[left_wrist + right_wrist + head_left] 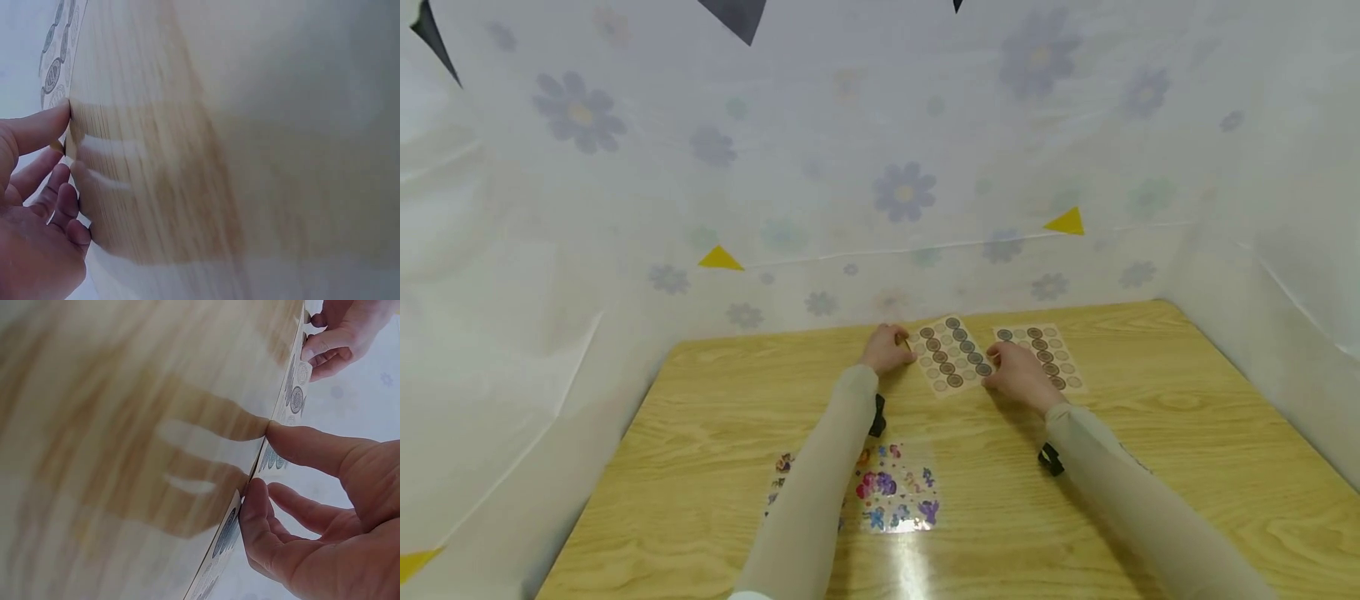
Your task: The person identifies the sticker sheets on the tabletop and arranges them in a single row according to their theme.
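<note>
A beige sheet of round, coin-like stamp prints lies tilted near the table's back edge. At its left edge, my left hand pinches the sheet, thumb tip by the corner in the left wrist view. My right hand holds the lower right corner between thumb and index finger. A second sheet of the same kind lies just to the right, partly covered by the right hand. In the right wrist view the right thumb and index finger stand at the sheet's edge, fingertips at the tabletop.
Nearer me on the wooden table lies a clear sheet of colourful cartoon stickers, partly hidden under the left forearm. A flowered white curtain with yellow triangles borders the table behind and at the sides.
</note>
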A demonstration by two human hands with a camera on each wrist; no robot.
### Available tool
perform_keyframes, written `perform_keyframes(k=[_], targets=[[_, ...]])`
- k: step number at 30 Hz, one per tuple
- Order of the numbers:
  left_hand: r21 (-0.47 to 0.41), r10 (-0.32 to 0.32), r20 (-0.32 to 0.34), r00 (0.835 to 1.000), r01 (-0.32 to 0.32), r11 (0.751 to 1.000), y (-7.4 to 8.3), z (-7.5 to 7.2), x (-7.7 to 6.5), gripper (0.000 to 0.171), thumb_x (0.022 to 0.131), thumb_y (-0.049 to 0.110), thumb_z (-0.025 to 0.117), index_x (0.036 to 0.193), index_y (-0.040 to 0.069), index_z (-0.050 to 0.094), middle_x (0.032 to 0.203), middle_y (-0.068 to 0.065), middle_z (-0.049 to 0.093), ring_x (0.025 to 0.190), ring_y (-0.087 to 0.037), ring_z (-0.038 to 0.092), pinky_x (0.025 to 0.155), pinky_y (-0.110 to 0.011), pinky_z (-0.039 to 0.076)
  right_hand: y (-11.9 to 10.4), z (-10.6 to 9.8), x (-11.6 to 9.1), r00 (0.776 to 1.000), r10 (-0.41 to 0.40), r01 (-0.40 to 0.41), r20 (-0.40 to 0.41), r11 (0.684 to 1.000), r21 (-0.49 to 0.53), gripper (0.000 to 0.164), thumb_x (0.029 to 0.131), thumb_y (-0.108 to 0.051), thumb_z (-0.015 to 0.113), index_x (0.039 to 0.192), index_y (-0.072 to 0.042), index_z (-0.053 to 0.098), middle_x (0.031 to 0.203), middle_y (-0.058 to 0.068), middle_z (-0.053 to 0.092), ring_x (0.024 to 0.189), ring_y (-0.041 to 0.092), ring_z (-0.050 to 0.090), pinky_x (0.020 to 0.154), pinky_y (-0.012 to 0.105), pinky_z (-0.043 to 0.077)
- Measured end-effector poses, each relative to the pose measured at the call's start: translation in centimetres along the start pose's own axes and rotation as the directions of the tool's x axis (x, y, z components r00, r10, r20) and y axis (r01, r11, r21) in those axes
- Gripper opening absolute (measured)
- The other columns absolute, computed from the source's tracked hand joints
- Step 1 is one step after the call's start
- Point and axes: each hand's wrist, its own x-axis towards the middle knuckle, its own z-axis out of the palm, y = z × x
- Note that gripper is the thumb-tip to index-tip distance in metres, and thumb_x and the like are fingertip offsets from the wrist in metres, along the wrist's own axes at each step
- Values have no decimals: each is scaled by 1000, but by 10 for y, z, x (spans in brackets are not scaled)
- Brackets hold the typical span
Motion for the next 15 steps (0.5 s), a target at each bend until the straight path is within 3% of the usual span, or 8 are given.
perform_keyframes(k=[4,8,15], targets=[[-43,-2,-5,1000,2,999,2,-1,-4,41,90,16,72,128,4,61,123,-14,53,110,-28,52,93,-41,44,1,1,0,1000,-4,4,3,1000,16,55,88,-9,71,134,12,49,124,31,57,113,44,55,96,54,44],[-142,6,-13,1000,-8,990,4,-2,-5,41,89,10,72,128,3,60,127,-16,56,116,-30,54,95,-42,45,0,1,1,1000,-4,3,3,1000,23,54,88,-9,71,134,12,49,125,30,57,114,44,55,96,53,43],[-407,-10,-18,1000,2,913,6,2,-5,39,89,-1,68,126,1,57,113,-21,63,97,-32,59,77,-36,46,1,-1,1,1000,8,-8,14,1000,7,50,88,-8,71,130,12,52,122,29,58,112,43,55,95,53,44]])
